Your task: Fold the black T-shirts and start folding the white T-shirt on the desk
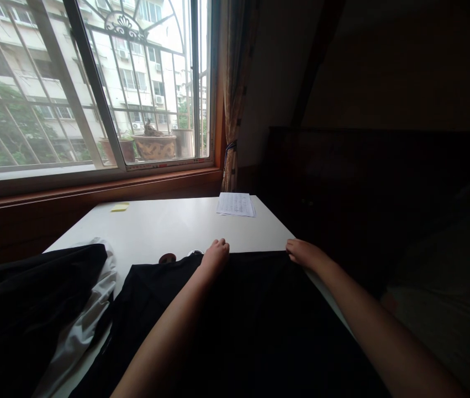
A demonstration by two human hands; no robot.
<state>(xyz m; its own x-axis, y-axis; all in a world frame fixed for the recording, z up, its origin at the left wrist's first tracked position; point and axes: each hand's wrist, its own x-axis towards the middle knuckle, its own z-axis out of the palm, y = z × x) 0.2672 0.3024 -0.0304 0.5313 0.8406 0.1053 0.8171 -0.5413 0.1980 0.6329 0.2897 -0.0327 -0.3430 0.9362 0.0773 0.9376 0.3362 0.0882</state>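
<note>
A black cloth (259,309) is spread over the near part of the white table (168,226), its far edge stretched between my hands. My left hand (217,254) is closed on that edge near the middle. At the cloth's far right corner, by the table's right edge, my right hand (301,252) pinches the fabric. A brown round object (167,257) and a partly covered whitish round one (195,252) show just beyond the cloth, left of my left hand.
Black garments (23,304) and a white cloth (102,282) lie on the left. Papers (236,204) and a yellow note (119,207) are at the table's far side. Beyond are a barred window with flowerpots (154,146) and a curtain (232,110).
</note>
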